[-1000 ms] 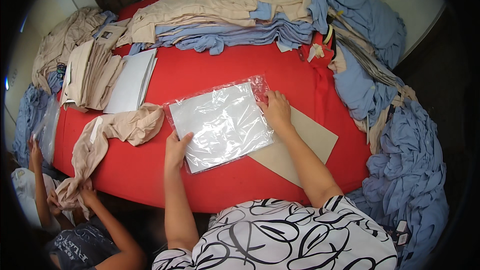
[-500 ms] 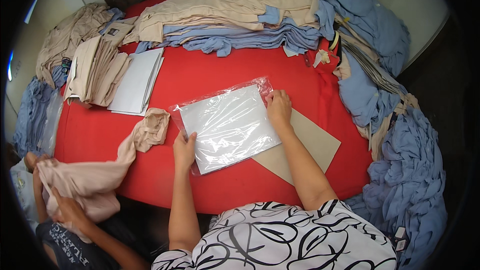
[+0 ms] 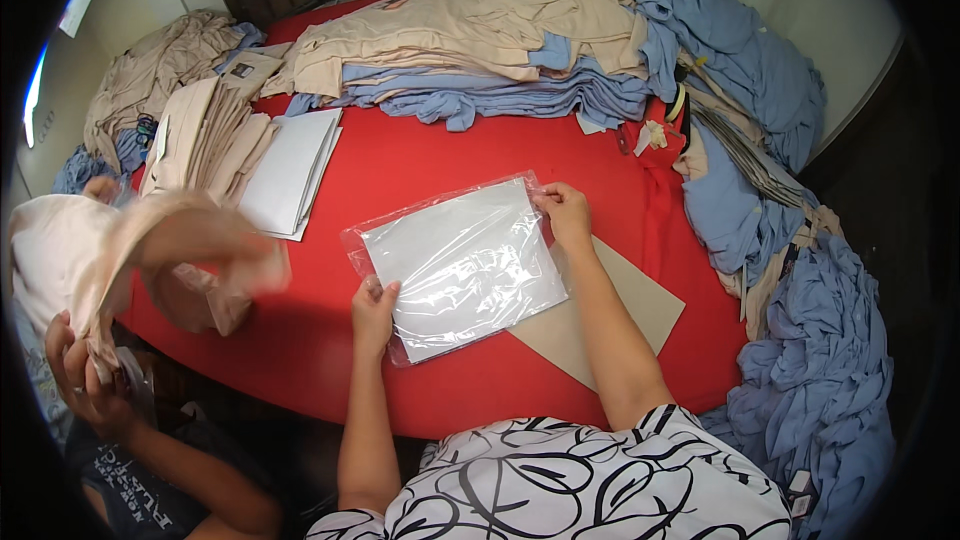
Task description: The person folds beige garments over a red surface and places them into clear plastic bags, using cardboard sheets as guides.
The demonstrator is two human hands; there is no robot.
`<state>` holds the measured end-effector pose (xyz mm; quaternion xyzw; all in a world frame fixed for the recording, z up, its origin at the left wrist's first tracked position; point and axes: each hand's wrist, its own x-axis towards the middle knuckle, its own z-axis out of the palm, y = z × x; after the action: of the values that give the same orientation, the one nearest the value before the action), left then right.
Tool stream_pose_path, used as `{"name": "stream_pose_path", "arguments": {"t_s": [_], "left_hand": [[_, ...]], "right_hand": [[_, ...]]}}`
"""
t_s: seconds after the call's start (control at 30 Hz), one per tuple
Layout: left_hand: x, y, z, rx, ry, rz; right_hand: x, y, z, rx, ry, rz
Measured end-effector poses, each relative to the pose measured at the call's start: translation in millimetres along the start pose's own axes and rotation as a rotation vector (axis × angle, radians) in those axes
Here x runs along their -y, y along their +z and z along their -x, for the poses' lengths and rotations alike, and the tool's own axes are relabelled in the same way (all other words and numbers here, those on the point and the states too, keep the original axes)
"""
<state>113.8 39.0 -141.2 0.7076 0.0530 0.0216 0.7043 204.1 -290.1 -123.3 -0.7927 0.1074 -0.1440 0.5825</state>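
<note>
Between my hands lies a clear plastic bag [image 3: 465, 265] with a white sheet inside, tilted on the red tabletop and shiny with glare. My left hand [image 3: 375, 312] is closed on its lower left edge, thumb on top. At the upper right corner, my right hand [image 3: 565, 210] pinches the plastic. Partly beneath the bag and my right forearm, a beige-grey flat board [image 3: 630, 305] rests on the red cloth [image 3: 420, 155]. Whether the white sheet is a single piece or a folded thing cannot be made out.
A co-worker at the left lifts a pale peach garment [image 3: 75, 240]. Folded beige garments [image 3: 200, 145] stand beside white sheets [image 3: 290, 165]. Beige and blue clothes [image 3: 470, 35] are heaped along the far edge; blue garments [image 3: 810, 340] hang in a pile at the right.
The co-worker has raised the peach garment off the table, and it blurs in motion. My hands keep hold of the bag; the whole view has shifted slightly.
</note>
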Motion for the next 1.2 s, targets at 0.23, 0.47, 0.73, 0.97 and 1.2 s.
{"name": "stream_pose_path", "arguments": {"t_s": [0.23, 0.47, 0.73, 0.97, 1.2], "left_hand": [[-15, 7, 5, -0.145, 0.094, -0.108], [-6, 4, -4, -0.164, 0.17, -0.026], [-28, -7, -50, -0.06, 0.105, -0.154], [-81, 36, -105, -0.31, 0.785, -1.08], [-30, 112, -65, 0.073, 0.451, -1.343]], "right_hand": [[21, -16, 13, 0.144, 0.088, -0.055], [4, -46, 13, 0.212, 0.097, -0.141], [23, -56, 55, 0.256, -0.047, 0.226], [38, -41, 93, 0.22, 0.178, 0.422], [26, -37, 86, 0.202, -0.973, 0.862]]}}
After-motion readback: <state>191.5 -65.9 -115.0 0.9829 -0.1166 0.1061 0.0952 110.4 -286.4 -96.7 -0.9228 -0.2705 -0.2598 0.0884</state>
